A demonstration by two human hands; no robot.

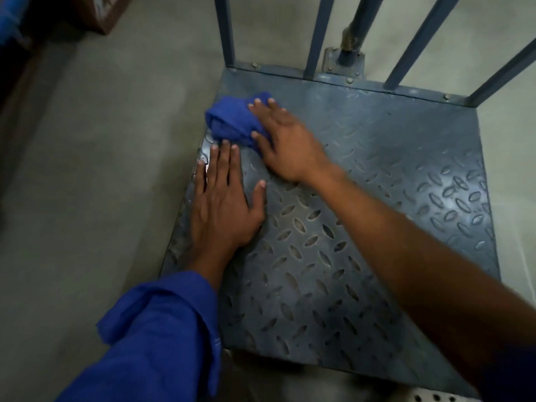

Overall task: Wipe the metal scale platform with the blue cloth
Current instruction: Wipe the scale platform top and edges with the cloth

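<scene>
right hand (285,140) presses cloth (232,120), fingers spread, seemingly (blurred); left hand (224,204) flat on platform (377,169), fingers together; pushed further, cloth may slip off the left edge.

Right hand (285,143) on blue cloth (229,121), left hand (224,204) flat on scale platform (377,169)

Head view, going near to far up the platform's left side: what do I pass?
Blue sleeve → left hand → blue cloth → upright bars at the platform's far edge.
</scene>
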